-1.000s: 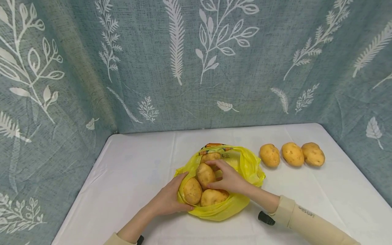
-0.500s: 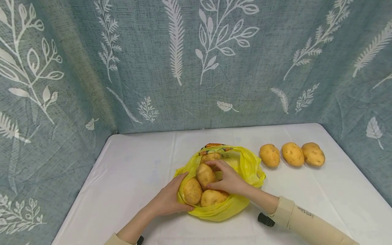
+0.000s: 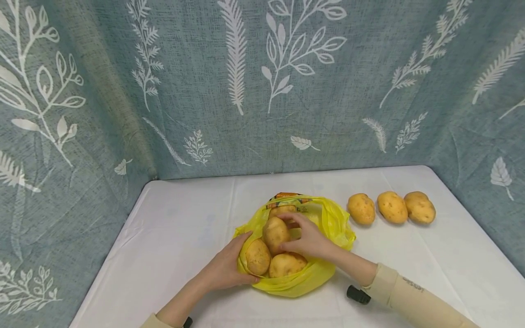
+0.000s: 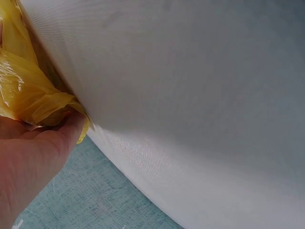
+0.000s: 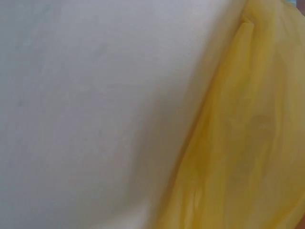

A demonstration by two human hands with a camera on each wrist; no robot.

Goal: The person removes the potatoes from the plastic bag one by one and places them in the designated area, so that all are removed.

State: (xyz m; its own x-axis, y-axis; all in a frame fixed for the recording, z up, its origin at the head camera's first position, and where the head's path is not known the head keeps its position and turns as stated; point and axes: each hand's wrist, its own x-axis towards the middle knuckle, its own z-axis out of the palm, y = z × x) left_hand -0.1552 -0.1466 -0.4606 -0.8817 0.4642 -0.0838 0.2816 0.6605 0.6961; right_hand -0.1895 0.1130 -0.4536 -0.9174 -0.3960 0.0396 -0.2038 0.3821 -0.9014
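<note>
A yellow plastic bag (image 3: 287, 289) lies mouth up in the middle of the table, with several potatoes inside. My right hand (image 3: 309, 238) reaches into the mouth and grips one potato (image 3: 275, 235) between thumb and fingers. Beside it in the bag are a potato (image 3: 258, 257) on the left, another potato (image 3: 288, 265) at the front and a partly covered potato (image 3: 283, 210) at the back. My left hand (image 3: 230, 264) holds the bag's left side. In the left wrist view that hand (image 4: 35, 155) grips the bag's gathered film (image 4: 45, 93). The right wrist view shows only the bag's outside (image 5: 238, 143).
Three loose potatoes stand in a row at the back right: a left one (image 3: 361, 209), a middle one (image 3: 392, 207) and a right one (image 3: 419, 207). A white cloth covers the table (image 3: 184, 218). Blue-green patterned curtains (image 3: 197, 91) hang behind and at both sides.
The gripped potato has risen very slightly in my right hand within the last half second. The left hand, the bag and the loose potatoes stay put.
</note>
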